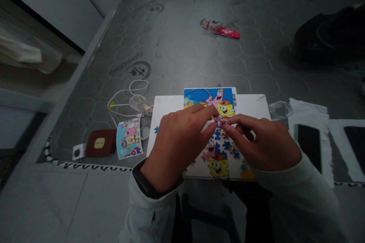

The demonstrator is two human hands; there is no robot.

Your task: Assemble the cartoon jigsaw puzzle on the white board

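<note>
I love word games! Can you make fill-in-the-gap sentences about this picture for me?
The left hand and right hand pinch one small ____ piece.
The far wrapper is coloured ____.
The board under the hands is ____.
The brown case lies ____ of the board.
Missing words: puzzle, red, white, left.

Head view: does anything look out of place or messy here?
A crumpled red plastic wrapper lies alone far up the grey quilted mattress, and a white cable sprawls in loose loops left of the white board. Nothing looks spilled or broken.
</note>
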